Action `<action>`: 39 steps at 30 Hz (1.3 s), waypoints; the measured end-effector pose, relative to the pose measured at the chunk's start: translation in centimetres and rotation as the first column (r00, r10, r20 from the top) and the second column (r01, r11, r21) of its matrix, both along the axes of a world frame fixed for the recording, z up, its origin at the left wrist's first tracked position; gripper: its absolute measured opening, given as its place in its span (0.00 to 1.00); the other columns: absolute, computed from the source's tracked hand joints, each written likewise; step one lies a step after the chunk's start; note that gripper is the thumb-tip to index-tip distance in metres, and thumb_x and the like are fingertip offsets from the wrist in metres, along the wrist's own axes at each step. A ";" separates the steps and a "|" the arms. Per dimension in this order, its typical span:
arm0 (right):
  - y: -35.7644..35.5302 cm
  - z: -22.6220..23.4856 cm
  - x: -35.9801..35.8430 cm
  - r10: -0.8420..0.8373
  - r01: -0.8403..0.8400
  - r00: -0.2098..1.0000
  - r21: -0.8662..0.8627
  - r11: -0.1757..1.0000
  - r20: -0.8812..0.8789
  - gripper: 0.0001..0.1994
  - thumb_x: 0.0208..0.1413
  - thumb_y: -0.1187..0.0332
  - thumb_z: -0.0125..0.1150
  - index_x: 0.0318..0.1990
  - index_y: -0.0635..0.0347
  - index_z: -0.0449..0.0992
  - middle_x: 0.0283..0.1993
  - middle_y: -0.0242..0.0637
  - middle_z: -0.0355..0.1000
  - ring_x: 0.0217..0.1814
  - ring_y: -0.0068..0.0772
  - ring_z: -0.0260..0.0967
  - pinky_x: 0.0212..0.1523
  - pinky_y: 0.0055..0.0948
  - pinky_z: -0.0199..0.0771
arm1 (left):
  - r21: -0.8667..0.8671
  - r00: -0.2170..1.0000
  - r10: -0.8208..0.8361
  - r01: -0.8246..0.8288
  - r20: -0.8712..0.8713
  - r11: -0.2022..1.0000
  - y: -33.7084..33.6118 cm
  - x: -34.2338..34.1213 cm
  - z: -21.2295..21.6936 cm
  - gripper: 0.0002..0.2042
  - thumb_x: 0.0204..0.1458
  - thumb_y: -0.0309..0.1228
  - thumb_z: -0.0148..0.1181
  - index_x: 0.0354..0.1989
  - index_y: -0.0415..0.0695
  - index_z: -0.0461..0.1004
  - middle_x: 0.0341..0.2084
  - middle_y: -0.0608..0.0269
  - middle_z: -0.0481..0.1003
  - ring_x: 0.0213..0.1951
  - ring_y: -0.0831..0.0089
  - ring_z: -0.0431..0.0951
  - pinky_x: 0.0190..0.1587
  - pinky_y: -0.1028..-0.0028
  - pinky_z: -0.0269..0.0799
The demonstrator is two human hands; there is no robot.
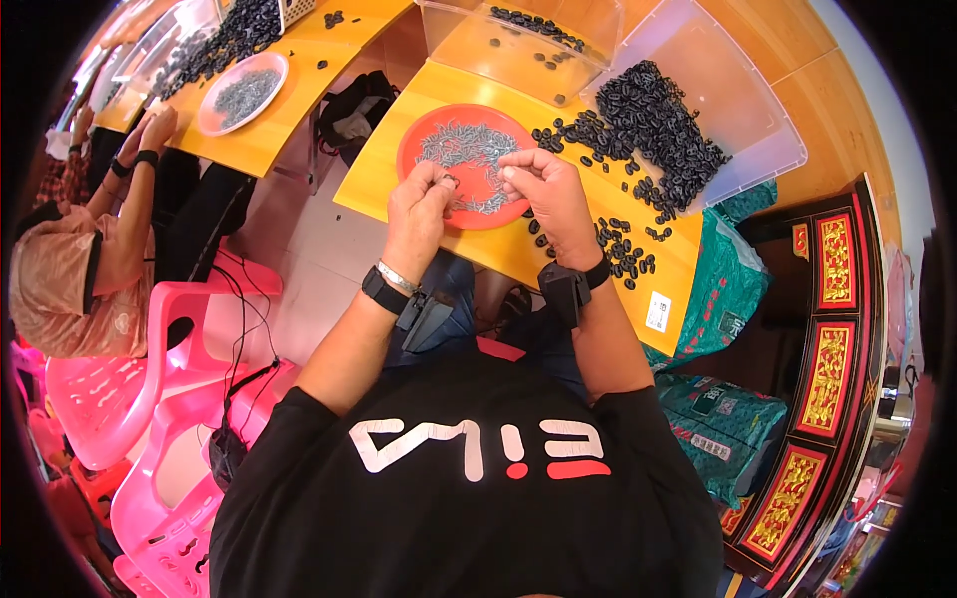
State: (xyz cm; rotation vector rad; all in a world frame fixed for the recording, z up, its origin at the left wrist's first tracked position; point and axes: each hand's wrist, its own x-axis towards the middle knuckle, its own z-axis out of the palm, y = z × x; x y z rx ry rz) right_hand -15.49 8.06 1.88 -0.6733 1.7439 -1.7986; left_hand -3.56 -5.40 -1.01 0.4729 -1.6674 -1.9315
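Both hands are over a red round plate (411, 159) that holds a heap of small silver screws (469, 143). My left hand (419, 207) is closed in a pinch at the plate's near left edge, with a tiny dark thing partly showing at the fingertips. Over the right side of the plate, my right hand (554, 191) also pinches thumb against finger; what it holds is too small to make out. Small black oval parts (623, 249) lie scattered on the yellow table (374, 179) beside my right wrist.
A clear plastic bin (768, 125) at the right spills a big pile of black parts (658, 125). Another clear bin (518, 60) stands behind the plate. Green bags (728, 289) sit right of the table. A person (85, 269) works at left near a pink chair (159, 339).
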 end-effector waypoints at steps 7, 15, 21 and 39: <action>-0.3 -0.3 -0.1 0.019 -0.012 0.996 0.076 0.997 -0.088 0.08 0.53 0.75 0.55 0.39 0.66 0.76 0.28 0.26 0.70 0.27 0.13 0.63 0.30 0.13 0.65 | -0.058 1.000 0.005 -0.005 0.004 0.998 0.2 0.2 0.2 0.05 0.50 0.24 0.50 0.24 0.37 0.67 0.17 0.67 0.67 0.21 0.79 0.66 0.25 0.78 0.64; -1.2 -0.7 -1.5 -0.016 0.177 0.861 0.270 0.947 -0.508 0.10 0.47 0.73 0.53 0.36 0.64 0.78 0.20 0.37 0.71 0.20 0.24 0.68 0.24 0.25 0.67 | -0.017 1.000 0.006 -0.006 0.011 1.000 -0.1 0.3 0.4 0.05 0.50 0.23 0.49 0.24 0.38 0.66 0.17 0.68 0.66 0.21 0.81 0.66 0.25 0.80 0.64; -1.7 -0.8 -3.0 0.048 0.177 0.788 0.301 0.937 -0.614 0.09 0.47 0.71 0.58 0.36 0.63 0.78 0.23 0.33 0.72 0.23 0.19 0.65 0.27 0.21 0.66 | 0.000 0.996 0.077 -0.077 -0.033 0.997 -0.9 0.5 1.0 0.05 0.51 0.24 0.48 0.24 0.39 0.66 0.17 0.69 0.66 0.20 0.81 0.66 0.23 0.80 0.62; -3.2 -2.3 -3.0 0.418 0.177 0.546 0.587 0.790 -0.726 0.08 0.42 0.70 0.54 0.31 0.58 0.77 0.28 0.45 0.73 0.34 0.47 0.71 0.37 0.40 0.70 | 0.272 0.993 0.117 -0.118 0.019 0.955 -1.9 0.1 0.5 0.04 0.52 0.25 0.47 0.28 0.41 0.68 0.19 0.67 0.70 0.21 0.80 0.71 0.23 0.83 0.64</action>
